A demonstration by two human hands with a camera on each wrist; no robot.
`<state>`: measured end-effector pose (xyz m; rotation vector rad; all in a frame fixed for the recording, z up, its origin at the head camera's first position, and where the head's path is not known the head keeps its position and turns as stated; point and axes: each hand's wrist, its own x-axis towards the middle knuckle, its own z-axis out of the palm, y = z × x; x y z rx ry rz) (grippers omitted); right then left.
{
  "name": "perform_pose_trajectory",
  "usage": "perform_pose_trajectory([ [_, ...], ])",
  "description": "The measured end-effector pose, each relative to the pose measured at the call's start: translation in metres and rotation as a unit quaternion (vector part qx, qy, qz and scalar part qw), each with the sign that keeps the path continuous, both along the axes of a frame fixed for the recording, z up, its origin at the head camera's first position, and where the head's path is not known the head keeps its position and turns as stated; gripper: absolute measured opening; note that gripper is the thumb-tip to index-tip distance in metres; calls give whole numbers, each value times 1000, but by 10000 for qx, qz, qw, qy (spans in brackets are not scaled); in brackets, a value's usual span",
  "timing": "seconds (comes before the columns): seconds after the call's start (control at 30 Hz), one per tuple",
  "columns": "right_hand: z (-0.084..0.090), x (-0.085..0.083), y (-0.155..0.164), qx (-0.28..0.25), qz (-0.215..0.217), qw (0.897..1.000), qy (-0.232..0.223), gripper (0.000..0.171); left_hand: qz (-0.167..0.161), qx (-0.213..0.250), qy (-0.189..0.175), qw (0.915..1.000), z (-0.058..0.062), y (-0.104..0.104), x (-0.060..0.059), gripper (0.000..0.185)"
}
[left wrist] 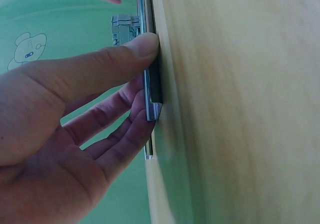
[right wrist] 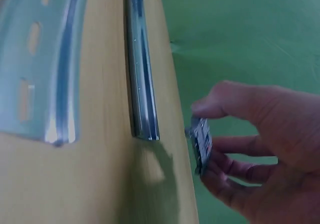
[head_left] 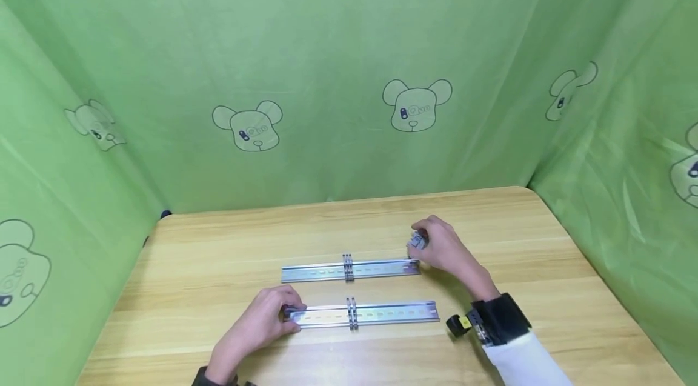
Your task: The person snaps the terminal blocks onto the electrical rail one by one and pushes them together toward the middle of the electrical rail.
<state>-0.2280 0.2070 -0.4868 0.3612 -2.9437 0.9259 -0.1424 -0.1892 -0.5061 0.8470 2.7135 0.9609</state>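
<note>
A: Head view first: two slotted metal rails lie side by side on the wooden table (head_left: 218, 265). The left hand (head_left: 262, 322) rests on the left end of the near rail (head_left: 362, 314), thumb and fingers laid along its edges. The right hand (head_left: 444, 249) pinches a small grey terminal block (head_left: 417, 241) just off the right end of the far rail (head_left: 351, 269). Each rail already carries a pair of clips at its middle.

B: And the left wrist view?

A: The thumb (left wrist: 107, 66) lies on one edge of the near rail (left wrist: 152, 101) and the fingers (left wrist: 117, 129) lie against the other, so the hand braces the rail loosely. Grey clips (left wrist: 122, 28) sit farther along it.

B: The right wrist view?

A: The right hand (right wrist: 255, 149) has thumb and curled fingers closed on the terminal block (right wrist: 201, 144), which is near the end of the far rail (right wrist: 142, 84) but apart from it. The near rail (right wrist: 42, 59) shows at the left edge.

B: What could go wrong?

A: I'd judge the far rail is the risk: nothing holds it, so a push from the block could slide it along the table. A tilted block could also catch on the rail lip, or slip from that fingertip pinch.
</note>
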Motion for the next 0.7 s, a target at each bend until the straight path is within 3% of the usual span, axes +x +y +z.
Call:
perform_pose_trajectory([
  [0.33, -1, 41, 17, -1027, 279, 9928, 542, 50, -4, 115, -58, 9999, 0, -1, 0, 31],
  [0.47, -4, 53, 26, -1319, 590, 9874, 639, 50, 4, 133, -87, 9999, 0, -1, 0, 31],
  [0.6, -10, 63, 36, -1800, 1094, 9773, 212, 53, 20, 109, -128, 9999, -1, -2, -1, 31],
  [0.7, -15, 68, 41, -2297, 1449, 9619, -305, 56, 11, 99, -107, 9999, -2, -2, -1, 31],
])
